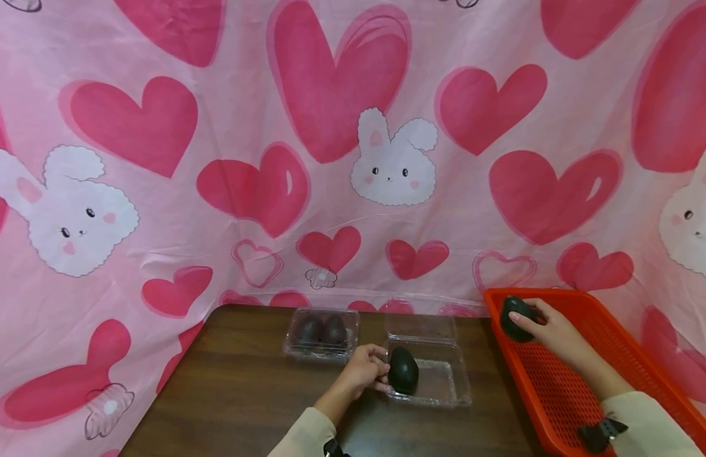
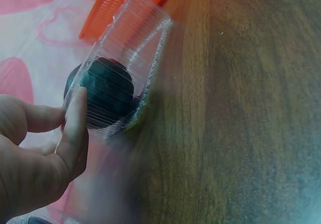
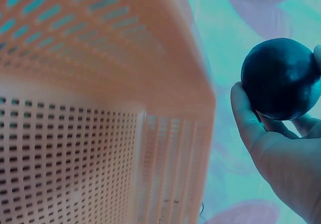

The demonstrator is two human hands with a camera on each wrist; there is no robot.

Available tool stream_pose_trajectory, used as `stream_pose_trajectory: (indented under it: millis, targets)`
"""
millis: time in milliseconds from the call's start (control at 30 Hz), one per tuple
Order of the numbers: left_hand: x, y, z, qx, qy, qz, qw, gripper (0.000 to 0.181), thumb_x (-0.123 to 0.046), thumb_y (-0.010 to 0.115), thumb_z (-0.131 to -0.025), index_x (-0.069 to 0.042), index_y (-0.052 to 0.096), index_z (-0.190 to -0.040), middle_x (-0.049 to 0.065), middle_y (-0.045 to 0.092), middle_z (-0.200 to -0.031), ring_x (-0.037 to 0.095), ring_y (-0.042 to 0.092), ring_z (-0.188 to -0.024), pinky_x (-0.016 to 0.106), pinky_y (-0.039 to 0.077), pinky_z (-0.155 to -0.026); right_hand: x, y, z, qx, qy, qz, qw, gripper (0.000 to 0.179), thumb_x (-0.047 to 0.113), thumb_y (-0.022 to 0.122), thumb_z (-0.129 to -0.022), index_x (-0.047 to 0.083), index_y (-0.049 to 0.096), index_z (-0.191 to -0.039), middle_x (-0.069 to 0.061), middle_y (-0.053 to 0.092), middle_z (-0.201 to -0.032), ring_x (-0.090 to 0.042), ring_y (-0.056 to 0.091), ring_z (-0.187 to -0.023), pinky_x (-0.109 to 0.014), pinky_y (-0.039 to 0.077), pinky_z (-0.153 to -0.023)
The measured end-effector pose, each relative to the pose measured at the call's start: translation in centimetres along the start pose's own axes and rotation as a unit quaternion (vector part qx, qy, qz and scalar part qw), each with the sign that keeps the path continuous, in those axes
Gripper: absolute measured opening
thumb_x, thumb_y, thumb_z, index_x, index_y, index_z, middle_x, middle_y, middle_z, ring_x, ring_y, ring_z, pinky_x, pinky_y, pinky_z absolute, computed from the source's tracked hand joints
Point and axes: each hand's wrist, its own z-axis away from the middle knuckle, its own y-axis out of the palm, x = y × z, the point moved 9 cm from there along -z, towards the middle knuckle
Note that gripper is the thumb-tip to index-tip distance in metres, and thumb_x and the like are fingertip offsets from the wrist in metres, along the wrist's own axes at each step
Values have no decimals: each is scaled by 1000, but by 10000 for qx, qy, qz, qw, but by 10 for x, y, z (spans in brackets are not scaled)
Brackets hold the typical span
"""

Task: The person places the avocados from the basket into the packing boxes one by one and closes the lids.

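My left hand (image 1: 363, 369) pinches the left rim of an open clear plastic clamshell box (image 1: 457, 374) between thumb and fingers, as the left wrist view shows. Inside the box, on its left side, sits one dark green avocado (image 1: 403, 374); the right side of the box holds nothing. Its lid (image 1: 420, 329) is folded back toward the wall cloth. A second avocado (image 1: 514, 319) is in the grip of my right hand (image 1: 550, 327), raised over the left edge of the orange basket (image 1: 515, 374). In the right wrist view, fingers curl round this avocado (image 3: 281, 78).
A closed clear box (image 1: 321, 348) with two dark avocados (image 1: 334, 330) stands at the back left of the wooden table (image 1: 244, 393). The perforated basket runs along the right side. Behind the table hangs a pink cloth (image 1: 250, 82) with hearts and rabbits.
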Motion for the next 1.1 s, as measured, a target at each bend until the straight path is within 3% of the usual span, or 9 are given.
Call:
stream_pose_trajectory:
  millis: [133, 333, 533, 767, 1100]
  targets:
    - [0, 0, 0, -17, 1, -8, 10000, 33, 11, 62, -92, 11, 54, -124, 8, 54, -73, 15, 55, -55, 33, 62, -51, 11, 9, 4, -8, -15, -95, 10000, 58, 42, 57, -105, 2, 44, -145, -33, 57, -130, -33, 58, -99, -36, 53, -73]
    - [-2, 1, 1, -29, 13, 31, 10000, 33, 12, 62, -91, 10, 53, -124, 8, 54, -73, 15, 55, -55, 33, 62, -51, 25, 27, 8, 163, 52, -399, 9991, 58, 42, 59, -104, 3, 44, -144, -31, 56, -132, -29, 61, -95, -38, 60, -77]
    - [-2, 0, 1, -30, -11, 39, 10000, 33, 12, 61, -91, 10, 54, -124, 8, 54, -72, 14, 56, -55, 32, 61, -51, 34, 48, 8, 308, 190, -325, 9988, 60, 46, 58, -104, 2, 47, -143, -30, 58, -133, -31, 62, -102, -38, 60, -80]
    - [1, 0, 0, -32, -26, 17, 10000, 34, 12, 62, -91, 9, 55, -124, 8, 54, -73, 15, 56, -55, 35, 62, -52, 41, 78, 7, 465, 295, -672, 9962, 60, 42, 60, -103, -1, 47, -143, -31, 59, -134, -31, 65, -106, -46, 62, -88]
    - [1, 0, 0, -43, 9, 38, 10000, 33, 12, 62, -90, 8, 56, -122, 8, 54, -74, 15, 56, -55, 36, 62, -52, 52, 108, 0, 586, 355, -186, 9975, 63, 48, 62, -100, -3, 55, -137, -26, 66, -127, -32, 66, -106, -57, 57, -97]
